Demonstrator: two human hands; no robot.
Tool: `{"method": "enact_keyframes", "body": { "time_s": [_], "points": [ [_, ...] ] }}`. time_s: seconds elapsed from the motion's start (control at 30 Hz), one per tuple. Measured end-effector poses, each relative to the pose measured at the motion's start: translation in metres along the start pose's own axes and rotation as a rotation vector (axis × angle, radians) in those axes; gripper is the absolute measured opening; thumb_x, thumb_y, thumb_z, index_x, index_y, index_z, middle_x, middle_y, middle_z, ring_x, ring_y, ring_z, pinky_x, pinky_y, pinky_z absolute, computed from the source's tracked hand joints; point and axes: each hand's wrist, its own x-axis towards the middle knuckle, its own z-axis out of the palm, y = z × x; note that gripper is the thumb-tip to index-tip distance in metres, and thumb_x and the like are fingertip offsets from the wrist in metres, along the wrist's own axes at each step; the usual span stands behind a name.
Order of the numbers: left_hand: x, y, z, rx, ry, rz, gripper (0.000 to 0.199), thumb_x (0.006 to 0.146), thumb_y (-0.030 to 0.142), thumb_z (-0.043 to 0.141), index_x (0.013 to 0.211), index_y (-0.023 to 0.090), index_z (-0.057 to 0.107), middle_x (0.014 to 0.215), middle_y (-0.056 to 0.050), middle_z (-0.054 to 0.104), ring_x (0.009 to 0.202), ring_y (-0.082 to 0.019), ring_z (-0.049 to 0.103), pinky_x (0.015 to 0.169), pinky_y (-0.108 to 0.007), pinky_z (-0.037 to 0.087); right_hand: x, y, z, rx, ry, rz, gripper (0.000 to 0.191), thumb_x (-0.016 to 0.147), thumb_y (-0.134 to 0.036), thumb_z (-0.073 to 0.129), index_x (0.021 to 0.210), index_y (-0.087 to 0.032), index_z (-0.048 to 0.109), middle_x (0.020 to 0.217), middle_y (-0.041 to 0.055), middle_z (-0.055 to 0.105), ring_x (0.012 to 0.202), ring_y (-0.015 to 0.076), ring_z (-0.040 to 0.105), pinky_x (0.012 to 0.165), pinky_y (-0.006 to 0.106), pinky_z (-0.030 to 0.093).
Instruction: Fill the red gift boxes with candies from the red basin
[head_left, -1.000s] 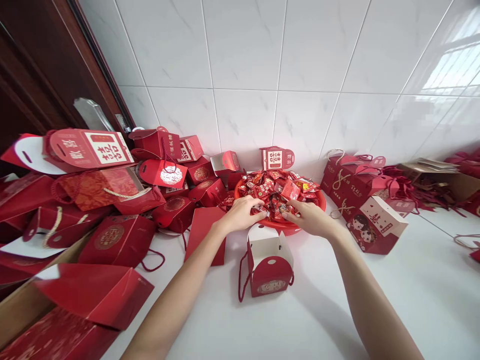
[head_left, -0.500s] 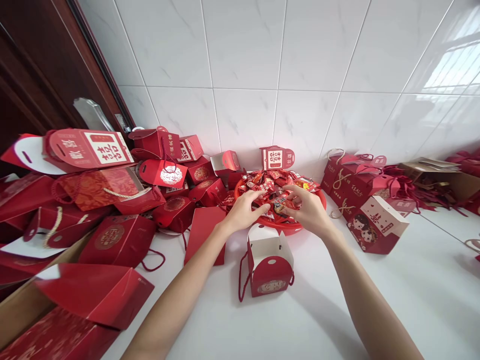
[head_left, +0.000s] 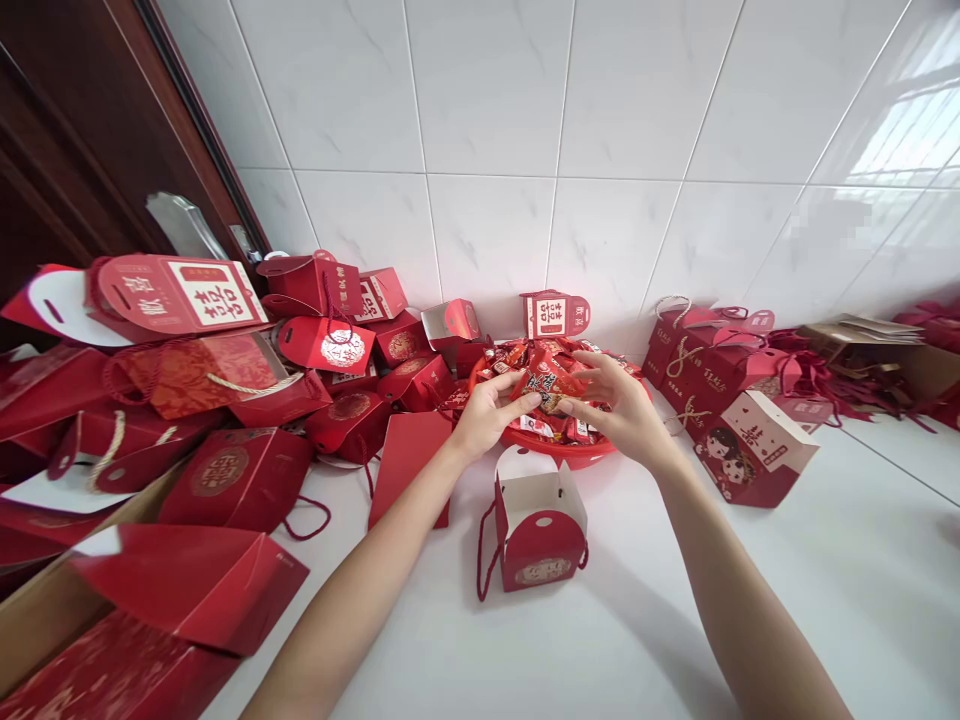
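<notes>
Many wrapped sweets [head_left: 556, 384] in red basin [head_left: 579, 458]; open box [head_left: 541, 552] near.

Passable over surface [head_left: 862, 600] at near right; blocked left by piled boxes [head_left: 232, 480], far by red basin [head_left: 577, 457] and tiled wall [head_left: 487, 110].

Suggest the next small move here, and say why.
Probably bring the wrapped packet to the red box: the packet lies between the left hand and right hand at the basin, and the box stands nearer the person, top open.
</notes>
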Motion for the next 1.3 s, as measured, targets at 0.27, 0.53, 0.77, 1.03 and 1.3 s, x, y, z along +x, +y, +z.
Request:
{"method": "enact_keyframes", "body": {
  "time_s": [0.27, 0.53, 0.77, 1.03, 1.3],
  "points": [
    [-0.003, 0.000, 0.006, -0.074, -0.080, 0.000, 0.049, 0.074, 0.043, 0.083, 0.116, 0.019, 0.072, 0.119, -0.009, 0.075, 0.115, -0.031, 0.067, 0.100, -0.042, 0.052, 0.000, -0.008, -0.001, 0.131, 0.038, -0.014, 0.044, 0.074, -0.044, 0.081, 0.110, -0.021, 0.069, 0.104, 0.0084, 0.075, 0.091, 0.0249, 0.073, 0.082, 0.038, 0.060],
    [0.003, -0.010, 0.000, -0.075, 0.177, -0.080, 0.045, 0.070, 0.049, 0.082, 0.100, 0.017, 0.073, 0.109, -0.007, 0.076, 0.109, -0.029, 0.068, 0.097, -0.043, 0.053, 0.003, 0.011, -0.020, -0.307, 0.081, 0.020, 0.016, 0.084, -0.030, 0.063, 0.092, -0.020, 0.071, 0.088, 0.0068, 0.077, 0.077, 0.0218, 0.071, 0.075, 0.035, 0.056],
    [0.009, -0.018, -0.006, -0.101, 0.222, -0.133, 0.047, 0.068, 0.047, 0.083, 0.103, 0.017, 0.071, 0.120, -0.009, 0.072, 0.115, -0.029, 0.065, 0.097, -0.042, 0.054, -0.003, 0.014, -0.006, -0.624, -0.378, 0.063, 0.031, 0.095, -0.041, 0.056, 0.076, -0.026, 0.076, 0.074, 0.0038, 0.072, 0.071, 0.0210, 0.067, 0.059, 0.027, 0.044],
    [0.008, -0.018, -0.006, -0.099, 0.220, -0.150, 0.045, 0.070, 0.045, 0.081, 0.103, 0.018, 0.069, 0.121, -0.009, 0.072, 0.113, -0.028, 0.066, 0.094, -0.040, 0.055, -0.005, 0.009, 0.005, -0.819, -0.330, 0.143, 0.031, 0.093, -0.031, 0.059, 0.064, -0.023, 0.067, 0.068, 0.0055, 0.069, 0.063, 0.0196, 0.063, 0.053, 0.027, 0.035],
    [0.007, -0.017, -0.005, -0.087, 0.214, -0.159, 0.039, 0.075, 0.040, 0.078, 0.106, 0.019, 0.067, 0.122, -0.008, 0.071, 0.114, -0.027, 0.066, 0.094, -0.040, 0.057, 0.001, 0.018, -0.016, -0.488, -0.177, 0.132, 0.013, 0.069, -0.013, 0.060, 0.062, -0.020, 0.068, 0.067, 0.0023, 0.073, 0.064, 0.0185, 0.066, 0.059, 0.027, 0.048]
  ]
}}
